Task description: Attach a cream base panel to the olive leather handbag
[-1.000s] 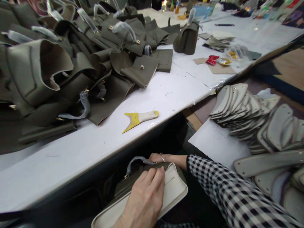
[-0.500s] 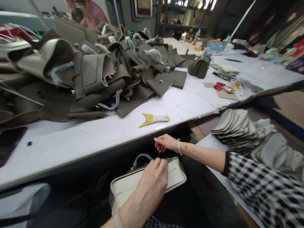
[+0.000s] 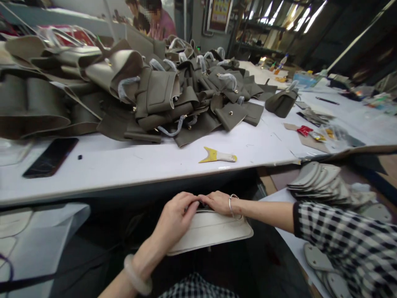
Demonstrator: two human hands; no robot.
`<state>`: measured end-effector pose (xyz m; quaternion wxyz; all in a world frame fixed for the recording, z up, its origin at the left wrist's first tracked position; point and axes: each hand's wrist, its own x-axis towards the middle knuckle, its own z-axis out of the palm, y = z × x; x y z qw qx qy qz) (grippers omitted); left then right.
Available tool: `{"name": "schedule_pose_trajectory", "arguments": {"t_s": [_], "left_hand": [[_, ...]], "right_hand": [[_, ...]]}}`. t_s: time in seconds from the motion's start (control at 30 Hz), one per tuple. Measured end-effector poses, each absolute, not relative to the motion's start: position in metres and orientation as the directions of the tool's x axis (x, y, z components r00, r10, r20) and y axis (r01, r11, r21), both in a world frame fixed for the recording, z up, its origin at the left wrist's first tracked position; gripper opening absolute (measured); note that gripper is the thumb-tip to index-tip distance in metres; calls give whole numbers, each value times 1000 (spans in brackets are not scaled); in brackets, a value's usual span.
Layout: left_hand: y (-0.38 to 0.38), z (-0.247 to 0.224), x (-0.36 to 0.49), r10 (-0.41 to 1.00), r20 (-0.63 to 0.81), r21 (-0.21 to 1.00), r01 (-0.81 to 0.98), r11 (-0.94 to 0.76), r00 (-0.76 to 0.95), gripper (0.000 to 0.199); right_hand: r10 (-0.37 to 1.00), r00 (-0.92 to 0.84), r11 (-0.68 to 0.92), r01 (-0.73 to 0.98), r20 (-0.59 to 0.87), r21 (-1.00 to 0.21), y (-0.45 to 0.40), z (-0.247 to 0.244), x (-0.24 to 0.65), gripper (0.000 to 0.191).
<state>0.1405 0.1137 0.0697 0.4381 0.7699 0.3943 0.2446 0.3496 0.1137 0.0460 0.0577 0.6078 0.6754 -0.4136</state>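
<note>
On my lap is a handbag (image 3: pixel 218 229) with a pale cream face turned up towards me. My left hand (image 3: pixel 179 213) curls over its far left edge, fingers bent. Against it, my right hand (image 3: pixel 219 202) grips the same far edge, and the fingertips of both hands meet there. What lies under the fingers is mostly hidden; a small dark bit shows between them. Beyond the hands, on the white table, rests a yellow fork-ended tool (image 3: pixel 217 155) with a white-wrapped handle.
A large heap of olive handbags (image 3: pixel 158 93) covers the table's left and middle. A phone (image 3: pixel 51 157) lies near the front edge. Stacked pale curved pieces (image 3: pixel 319 182) sit at my right, a translucent plastic sheet (image 3: pixel 62 231) at lower left. People (image 3: pixel 159 20) are behind the heap.
My left hand has moved from the bag's cream face to its far edge. My right hand has come down onto that edge beside it. The bag is tilted differently, and the view has shifted left.
</note>
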Motion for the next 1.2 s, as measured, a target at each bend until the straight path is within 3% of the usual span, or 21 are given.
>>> {"name": "schedule_pose_trajectory", "arguments": {"t_s": [0.07, 0.1, 0.23, 0.43, 0.6, 0.87, 1.07, 1.2], "left_hand": [[134, 52, 119, 846, -293, 877, 478, 53, 445, 38], [142, 42, 111, 810, -395, 857, 492, 154, 434, 46], [157, -1, 100, 646, -592, 795, 481, 369, 482, 70], [151, -56, 115, 549, -664, 747, 485, 454, 508, 61], [145, -87, 118, 507, -705, 709, 473, 522, 496, 53], [150, -92, 130, 531, -720, 693, 424, 583, 447, 24], [154, -97, 132, 557, -729, 685, 450, 573, 399, 20], [151, -102, 131, 542, -735, 678, 454, 578, 407, 20]], "right_hand": [[779, -266, -45, 879, -568, -474, 112, 47, 348, 78], [781, -274, -27, 884, -562, -467, 111, 48, 348, 78], [778, -312, 46, 894, -546, -446, 110, 49, 345, 71], [735, -417, 178, 879, -534, -442, 110, 57, 342, 57], [681, -545, 281, 812, -490, -513, 112, 64, 339, 54], [585, -620, 397, 781, -523, -482, 116, 70, 333, 57], [558, -686, 449, 723, -467, -525, 117, 63, 336, 54], [555, -682, 360, 713, -476, -602, 118, 63, 332, 55]]}}
